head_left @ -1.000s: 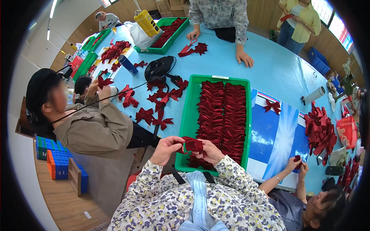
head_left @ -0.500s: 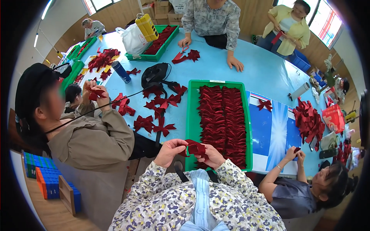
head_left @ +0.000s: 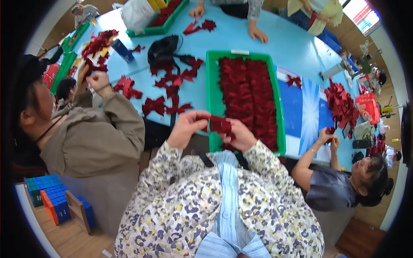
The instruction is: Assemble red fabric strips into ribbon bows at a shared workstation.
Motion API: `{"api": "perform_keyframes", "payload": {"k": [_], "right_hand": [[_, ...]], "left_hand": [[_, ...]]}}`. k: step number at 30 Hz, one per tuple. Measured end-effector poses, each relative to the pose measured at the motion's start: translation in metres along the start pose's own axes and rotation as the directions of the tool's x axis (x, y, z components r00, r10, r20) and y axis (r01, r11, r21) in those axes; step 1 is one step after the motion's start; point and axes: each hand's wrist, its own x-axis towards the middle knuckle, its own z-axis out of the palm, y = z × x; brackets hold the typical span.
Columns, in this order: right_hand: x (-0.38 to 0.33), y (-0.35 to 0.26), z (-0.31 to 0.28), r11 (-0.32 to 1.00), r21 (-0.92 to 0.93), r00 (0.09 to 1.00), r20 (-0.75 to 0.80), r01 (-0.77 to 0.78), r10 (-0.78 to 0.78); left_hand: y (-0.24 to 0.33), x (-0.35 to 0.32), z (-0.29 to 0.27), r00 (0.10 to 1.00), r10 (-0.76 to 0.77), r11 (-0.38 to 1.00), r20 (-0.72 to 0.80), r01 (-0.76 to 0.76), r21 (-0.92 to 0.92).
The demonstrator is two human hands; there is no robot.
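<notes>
Between my hands, over the near left corner of a green tray (head_left: 213,103), I hold a dark red fabric bow (head_left: 220,125). My left hand (head_left: 185,129) pinches its left side between thumb and fingers. Its right side is gripped by my right hand (head_left: 240,135), whose fingers curl partly behind the cloth. How the bow's folds lie at the back is hidden. Inside the tray, long rows of packed dark red bows (head_left: 247,99) fill the middle and right, while a strip along its left side shows bare green.
Loose red bows (head_left: 174,84) and a black cap-like item (head_left: 163,50) lie left of the tray on the blue table (head_left: 198,36). A blue cylinder (head_left: 122,50) stands farther left. At right are printed boards (head_left: 310,112) and a bow heap (head_left: 342,103). Co-workers sit on both sides.
The view has tipped downward, so the table and tray appear higher. My hands remain on the bow, which now shows a flatter, broader face. The left co-worker's hands have shifted.
</notes>
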Motion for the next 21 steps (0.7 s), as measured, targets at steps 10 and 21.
{"api": "perform_keyframes", "payload": {"k": [10,21], "right_hand": [[0.018,-0.033,0.016,1.000,-0.001,0.999,0.044,0.024,-0.024],[-0.031,-0.044,0.034,0.996,0.089,0.998,0.060,-0.019,0.014]], "left_hand": [[0.034,0.032,0.002,0.984,0.160,0.983,-0.076,-0.152,0.108],[0.062,-0.019,0.049,0.996,0.081,0.993,-0.023,-0.083,-0.088]]}}
